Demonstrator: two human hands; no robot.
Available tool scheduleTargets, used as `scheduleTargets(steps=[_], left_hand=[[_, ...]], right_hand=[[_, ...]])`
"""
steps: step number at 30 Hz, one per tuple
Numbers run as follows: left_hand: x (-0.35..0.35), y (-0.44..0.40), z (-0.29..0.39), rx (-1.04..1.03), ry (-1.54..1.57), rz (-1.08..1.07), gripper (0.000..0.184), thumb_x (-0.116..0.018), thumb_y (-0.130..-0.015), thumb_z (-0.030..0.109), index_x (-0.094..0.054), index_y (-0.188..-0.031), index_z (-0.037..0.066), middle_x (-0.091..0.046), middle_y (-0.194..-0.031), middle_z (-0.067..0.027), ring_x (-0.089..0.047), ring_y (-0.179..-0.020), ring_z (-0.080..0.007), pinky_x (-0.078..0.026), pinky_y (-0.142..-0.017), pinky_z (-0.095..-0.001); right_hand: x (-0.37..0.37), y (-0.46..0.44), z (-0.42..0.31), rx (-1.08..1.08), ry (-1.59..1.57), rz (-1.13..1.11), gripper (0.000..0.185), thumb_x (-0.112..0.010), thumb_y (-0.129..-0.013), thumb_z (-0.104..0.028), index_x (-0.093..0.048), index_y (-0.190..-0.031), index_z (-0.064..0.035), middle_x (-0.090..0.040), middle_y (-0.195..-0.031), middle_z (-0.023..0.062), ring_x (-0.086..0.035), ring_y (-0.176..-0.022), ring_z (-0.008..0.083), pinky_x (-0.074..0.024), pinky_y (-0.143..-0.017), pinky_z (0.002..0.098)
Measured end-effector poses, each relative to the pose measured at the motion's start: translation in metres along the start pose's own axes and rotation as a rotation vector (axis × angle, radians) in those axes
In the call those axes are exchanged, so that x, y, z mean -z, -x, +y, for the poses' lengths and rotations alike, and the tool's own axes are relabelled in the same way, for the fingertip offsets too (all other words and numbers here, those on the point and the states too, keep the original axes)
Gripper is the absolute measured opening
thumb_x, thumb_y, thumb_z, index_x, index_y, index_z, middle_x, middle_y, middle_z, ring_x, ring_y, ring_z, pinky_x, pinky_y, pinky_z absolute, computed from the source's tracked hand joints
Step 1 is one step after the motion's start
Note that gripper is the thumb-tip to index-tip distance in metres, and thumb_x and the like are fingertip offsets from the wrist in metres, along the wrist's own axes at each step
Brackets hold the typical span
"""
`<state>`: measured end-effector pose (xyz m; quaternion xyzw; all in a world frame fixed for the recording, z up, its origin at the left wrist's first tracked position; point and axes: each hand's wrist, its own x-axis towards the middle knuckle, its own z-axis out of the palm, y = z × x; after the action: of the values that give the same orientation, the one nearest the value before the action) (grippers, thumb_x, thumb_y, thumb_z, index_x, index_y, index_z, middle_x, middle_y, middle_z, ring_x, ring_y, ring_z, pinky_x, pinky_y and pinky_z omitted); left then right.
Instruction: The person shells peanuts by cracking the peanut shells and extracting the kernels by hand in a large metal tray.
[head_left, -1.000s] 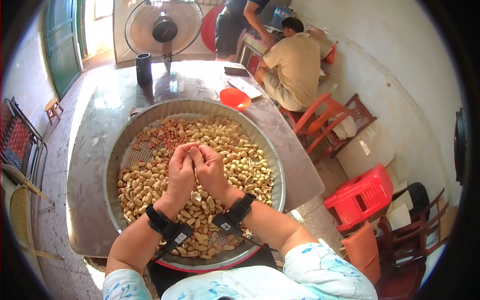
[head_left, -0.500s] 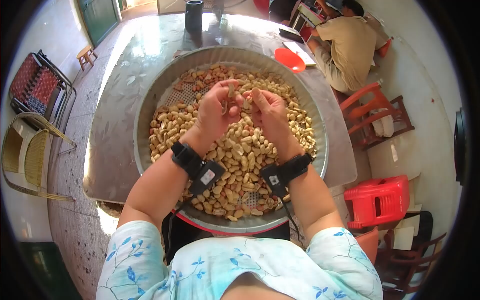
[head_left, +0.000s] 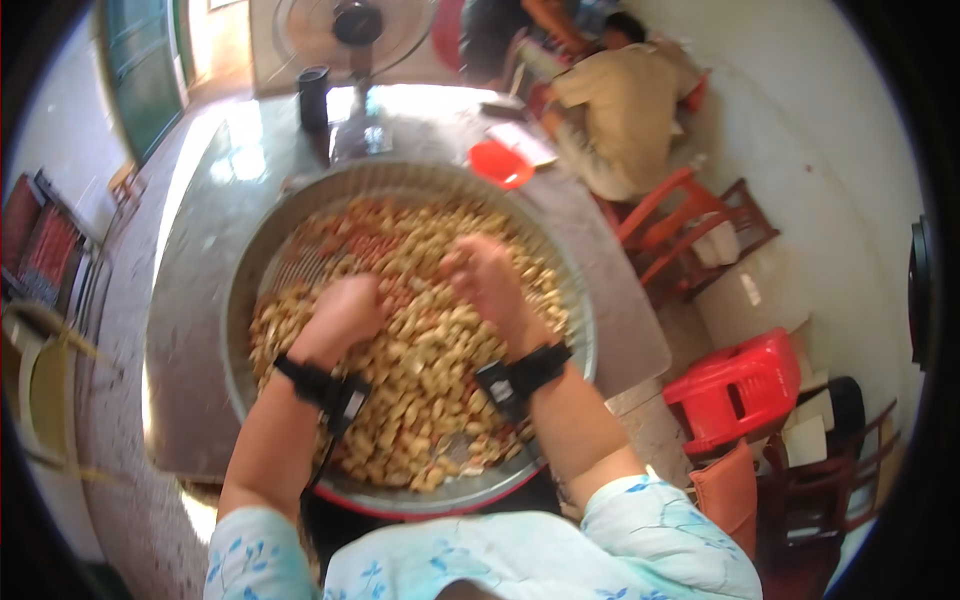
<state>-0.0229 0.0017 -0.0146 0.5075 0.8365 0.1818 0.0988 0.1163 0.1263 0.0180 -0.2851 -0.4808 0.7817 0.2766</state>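
Observation:
A large round metal pan [head_left: 243, 368] holds a heap of unshelled peanuts [head_left: 420, 375], with some reddish shelled kernels [head_left: 375, 245] and a perforated bottom showing in spots. Over the left part of the heap, my left hand [head_left: 350, 303] is curled with its back towards me; the fingertips are hidden. My right hand [head_left: 490, 283] is above the heap to the right, fingers bent inward and slightly blurred. Whatever either hand may hold is too hidden to name. The two hands are apart. Each wrist wears a black strap with a small box.
The pan overhangs the near edge of a grey table [head_left: 190, 400]. On the table's far side are a dark cup [head_left: 313, 98], a fan [head_left: 358, 25] and a red bowl [head_left: 500, 165]. A seated person [head_left: 630, 120], wooden chairs and red stools [head_left: 735, 390] are to the right.
The hands were close together at the fingertips; now they have separated, the left lower and leftward. The view has shifted, so the pan sits lower and further left.

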Motion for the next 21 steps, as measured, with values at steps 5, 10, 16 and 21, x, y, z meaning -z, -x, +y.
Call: scheduleTargets(steps=[5,10,16,21], left_hand=[[0.009,0.002,0.001,-0.096,0.135,0.050,0.019,-0.056,-0.076,0.017,-0.058,-0.079,-0.001,-0.060,-0.076,-0.0171,-0.059,-0.068,-0.0299,-0.046,-0.061,-0.0382],[0.016,0.002,0.009,-0.144,0.794,0.051,0.011,-0.052,-0.083,0.012,-0.049,-0.084,0.001,-0.049,-0.060,0.0006,-0.042,-0.053,-0.0041,-0.034,-0.045,-0.0206],[0.001,-0.002,0.013,-0.224,0.973,0.066,0.010,-0.047,-0.086,0.009,-0.046,-0.094,0.003,-0.047,-0.061,0.0028,-0.039,-0.052,-0.0028,-0.030,-0.044,-0.0191],[0.000,0.001,0.021,-0.205,1.107,0.032,0.013,-0.044,-0.088,0.010,-0.045,-0.100,0.005,-0.048,-0.064,0.0020,-0.040,-0.051,-0.0027,-0.030,-0.043,-0.0180]], right_hand=[[-0.006,0.003,0.014,-0.023,0.059,-0.127,0.007,-0.051,-0.079,-0.015,-0.048,-0.078,-0.0080,-0.052,-0.067,0.0033,-0.049,-0.055,0.0103,-0.0375,-0.040,0.0203],[-0.013,0.000,0.034,-0.081,0.158,-0.229,0.017,-0.056,-0.084,-0.022,-0.052,-0.089,-0.0059,-0.052,-0.068,0.0001,-0.048,-0.054,0.0054,-0.0388,-0.041,0.0174],[-0.020,0.006,0.032,-0.065,0.098,-0.199,0.019,-0.055,-0.085,-0.026,-0.055,-0.084,-0.0068,-0.052,-0.068,-0.0019,-0.041,-0.049,0.0024,-0.0306,-0.039,0.0151],[-0.026,0.011,0.032,-0.003,0.038,-0.201,0.022,-0.053,-0.086,-0.025,-0.051,-0.072,-0.0082,-0.047,-0.060,-0.0032,-0.038,-0.046,0.0033,-0.0285,-0.038,0.0166]])
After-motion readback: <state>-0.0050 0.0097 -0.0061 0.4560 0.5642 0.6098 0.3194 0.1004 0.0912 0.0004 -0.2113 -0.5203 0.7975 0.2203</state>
